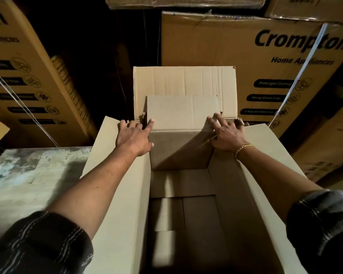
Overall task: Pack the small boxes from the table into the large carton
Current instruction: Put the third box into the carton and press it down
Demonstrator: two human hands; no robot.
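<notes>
- Head view: large carton [178, 151] stands open at centre, with the worktop [28, 175] at 9 o'clock. No small boxes are visible.
- Left hand [134, 135] at 11 o'clock, right hand [225, 133] at 1 o'clock; fingers [148, 125] spread, pressing its far corners.
- Judged light, stiff corrugated board with floppy flaps; best held at the corners.

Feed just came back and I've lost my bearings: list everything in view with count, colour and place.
large carton: one, plain brown, centre, flaps open
table: one, stained grey, left of carton
printed cartons: several, brown, black print, stacked behind
straps: white, over cartons left and right
bracelet: one, gold, right wrist
sleeves: two, dark striped, bottom corners
hands: two, bare; left hand on carton's far-left corner, right hand on far-right corner
</notes>
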